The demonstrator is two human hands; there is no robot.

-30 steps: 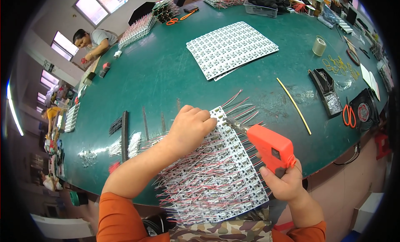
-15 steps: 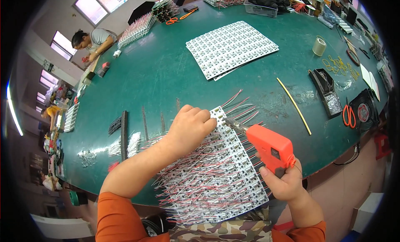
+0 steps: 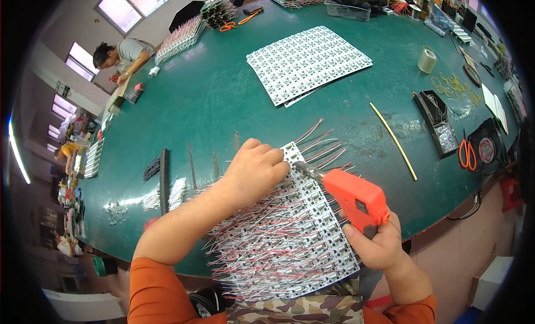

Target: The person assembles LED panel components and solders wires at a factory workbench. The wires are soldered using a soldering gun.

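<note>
In front of me lies a white circuit-board panel [image 3: 326, 226] with rows of small parts and many thin red and white wires [image 3: 262, 229] across it. My left hand [image 3: 253, 171] is closed above the panel's upper edge, fingertips pinched together; whatever they hold is hidden. In my right hand [image 3: 382, 243] is an orange-red soldering gun [image 3: 356, 198], gripped by its handle. Its metal tip points left and reaches the panel's upper right part, just beside my left fingertips. More red and white wires [image 3: 329, 148] stick out past the panel's right edge.
More white board panels [image 3: 309, 62] lie stacked farther back on the green table [image 3: 212, 101]. A yellow stick [image 3: 393, 140], a black tray [image 3: 437, 123], orange-handled scissors [image 3: 467, 156] and a wire spool [image 3: 427, 61] are on the right. A dark bar [image 3: 165, 179] lies left. Another person [image 3: 125, 59] works far left.
My right hand has shifted the soldering gun slightly left and down, its tip closer to my left fingertips. My left hand stays nearly still.
</note>
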